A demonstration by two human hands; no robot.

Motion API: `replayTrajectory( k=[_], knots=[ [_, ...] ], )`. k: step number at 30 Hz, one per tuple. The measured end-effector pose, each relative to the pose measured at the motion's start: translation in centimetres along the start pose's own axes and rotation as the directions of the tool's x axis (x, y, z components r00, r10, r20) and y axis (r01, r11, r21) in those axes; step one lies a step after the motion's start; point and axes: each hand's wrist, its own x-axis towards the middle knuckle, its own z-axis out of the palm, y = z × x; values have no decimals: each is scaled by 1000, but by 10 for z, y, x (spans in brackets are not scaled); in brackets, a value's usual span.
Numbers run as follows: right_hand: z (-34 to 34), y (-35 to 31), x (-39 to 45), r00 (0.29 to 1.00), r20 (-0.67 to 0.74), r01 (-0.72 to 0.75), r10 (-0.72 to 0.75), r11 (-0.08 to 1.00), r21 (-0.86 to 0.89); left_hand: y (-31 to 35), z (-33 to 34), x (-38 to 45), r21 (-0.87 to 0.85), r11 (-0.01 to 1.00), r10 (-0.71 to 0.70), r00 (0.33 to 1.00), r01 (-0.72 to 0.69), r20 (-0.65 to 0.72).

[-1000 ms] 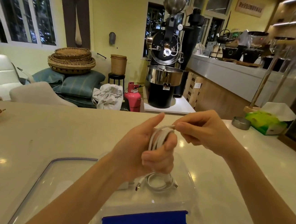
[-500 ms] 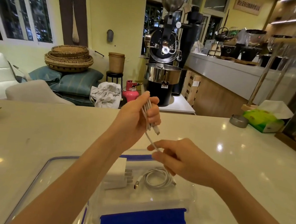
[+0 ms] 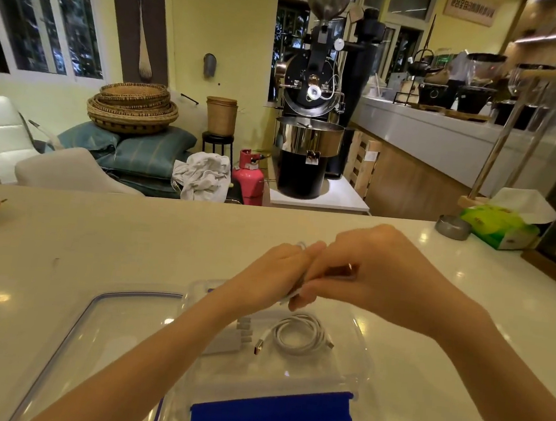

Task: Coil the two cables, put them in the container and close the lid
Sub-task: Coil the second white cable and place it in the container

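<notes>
I see the pale bench (image 3: 96, 254) carrying everything, and I take the clear container (image 3: 363, 347) as my landmark. Its lid (image 3: 99, 322), clear with a blue edge, lies flat just left of it. A blue latch (image 3: 270, 413) runs along the container's near wall. Above the container's far side my left hand (image 3: 270, 277) and right hand (image 3: 376, 270) meet, touching; each grip is curled tight round the second cable (image 3: 290, 293), mostly hidden between the fingers. Inside the container lies a coiled white cable (image 3: 302, 336), with a white charger (image 3: 240, 337) beside it to the left.
</notes>
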Motion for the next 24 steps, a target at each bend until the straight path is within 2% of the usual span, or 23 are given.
replayTrajectory(
  k=[2,4,8,10,15,18,21,24],
  knots=[
    [-2,8,2,995,-94,51,-39,990,128,2,2,-3,-80,996,-40,996,47,86],
    [1,14,5,987,-157,56,-14,962,266,6,2,-5,-249,959,-84,975,135,205],
    [14,19,5,963,-187,-68,195,846,529,13,-3,-8,-468,839,-86,918,276,387],
    [21,20,5,960,-178,-80,218,817,572,16,-7,-8,-517,800,-65,900,306,432],
    [37,18,2,971,-136,-97,194,849,519,17,-15,-9,-560,754,-56,884,342,465],
    [41,20,1,972,-171,-74,162,899,432,15,-12,-9,-594,735,-92,916,327,390],
    [44,25,3,953,-251,-63,168,923,380,16,-7,-9,-585,774,-180,970,244,167],
    [46,30,5,912,-342,-82,224,920,383,18,-8,-9,-486,865,-186,980,127,-76]
  ],
)
